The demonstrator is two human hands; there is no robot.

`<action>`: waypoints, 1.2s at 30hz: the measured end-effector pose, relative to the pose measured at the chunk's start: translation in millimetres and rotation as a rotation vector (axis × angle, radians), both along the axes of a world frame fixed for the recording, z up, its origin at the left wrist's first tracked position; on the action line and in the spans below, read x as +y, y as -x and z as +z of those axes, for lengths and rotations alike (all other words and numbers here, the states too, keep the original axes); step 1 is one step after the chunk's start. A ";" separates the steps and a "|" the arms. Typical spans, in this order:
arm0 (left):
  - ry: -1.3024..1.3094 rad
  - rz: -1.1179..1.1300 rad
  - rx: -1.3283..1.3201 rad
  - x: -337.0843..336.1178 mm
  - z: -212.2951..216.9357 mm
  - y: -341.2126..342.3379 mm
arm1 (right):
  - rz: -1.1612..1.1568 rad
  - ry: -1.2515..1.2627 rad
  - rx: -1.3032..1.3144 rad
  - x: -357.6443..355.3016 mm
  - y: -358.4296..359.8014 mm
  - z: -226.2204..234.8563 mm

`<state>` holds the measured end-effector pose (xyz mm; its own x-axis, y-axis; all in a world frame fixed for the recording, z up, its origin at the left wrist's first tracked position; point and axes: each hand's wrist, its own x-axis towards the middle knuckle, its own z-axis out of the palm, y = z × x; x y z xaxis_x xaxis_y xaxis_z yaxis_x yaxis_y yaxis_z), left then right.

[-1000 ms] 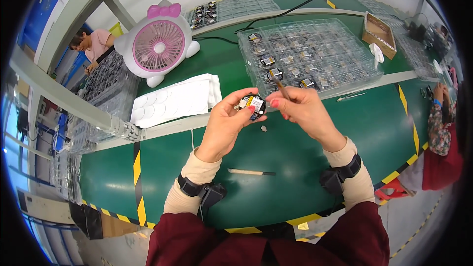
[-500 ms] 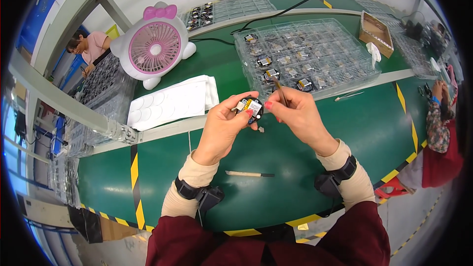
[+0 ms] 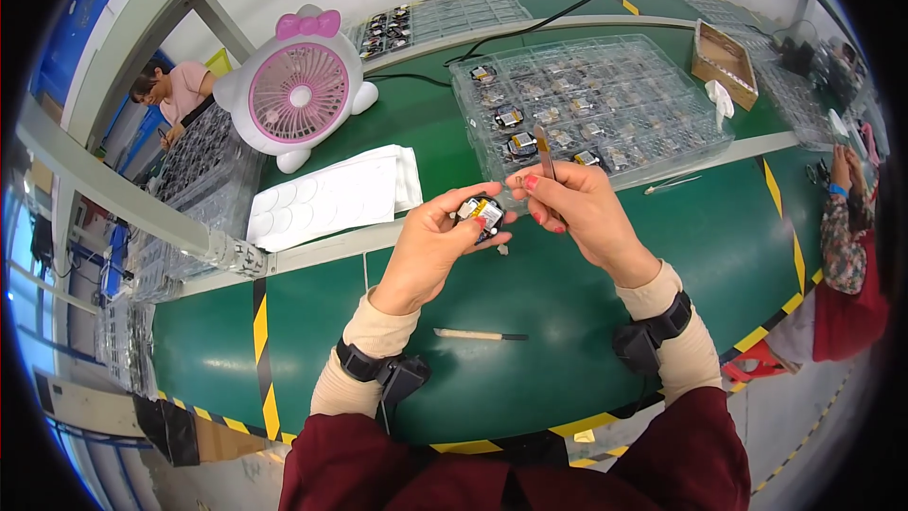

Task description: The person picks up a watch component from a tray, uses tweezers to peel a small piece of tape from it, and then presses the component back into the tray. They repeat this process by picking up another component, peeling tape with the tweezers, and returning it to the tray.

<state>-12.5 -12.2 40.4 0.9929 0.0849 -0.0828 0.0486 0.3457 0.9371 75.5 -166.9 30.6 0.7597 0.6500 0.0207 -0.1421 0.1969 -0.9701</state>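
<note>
One left grip (image 3: pixel 427 251), one right grip (image 3: pixel 594 220), that makes two; one round device (image 3: pixel 482 215) held, one slim brown tool (image 3: pixel 546 156) held; now two black wristbands (image 3: pixel 360 364), two fans (image 3: pixel 300 96), one open box (image 3: pixel 728 82), one pale stick (image 3: pixel 463 333) on the counter (image 3: pixel 530 378)

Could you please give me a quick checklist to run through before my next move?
1. Round module held in the left grip: ok.
2. Slim brown tool held in the right grip: ok.
3. Small part pinched at the right fingertips: cannot tell, too small.
4. Green bench free of scraps: not ok, a pale bit lies near the module.
5. Pale-handled tool lying apart from both grips: ok.
</note>
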 end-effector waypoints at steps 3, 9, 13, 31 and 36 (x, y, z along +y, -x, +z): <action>-0.103 -0.060 0.001 0.6 -2.6 0.6 | 0.001 -0.027 0.020 1.8 2.0 1.1; -0.232 -0.095 -0.019 6.0 -11.9 -0.4 | -0.033 0.005 -0.070 3.8 3.0 -4.4; -0.240 -0.089 -0.007 4.4 -11.5 0.5 | -0.063 0.014 -0.111 5.5 5.6 -3.8; -0.063 -0.156 0.054 9.3 -9.9 2.7 | -0.149 0.069 -0.768 10.9 15.6 -10.7; -0.097 -0.138 0.016 8.8 -7.2 3.1 | -0.032 -0.141 -0.273 11.0 13.7 -15.8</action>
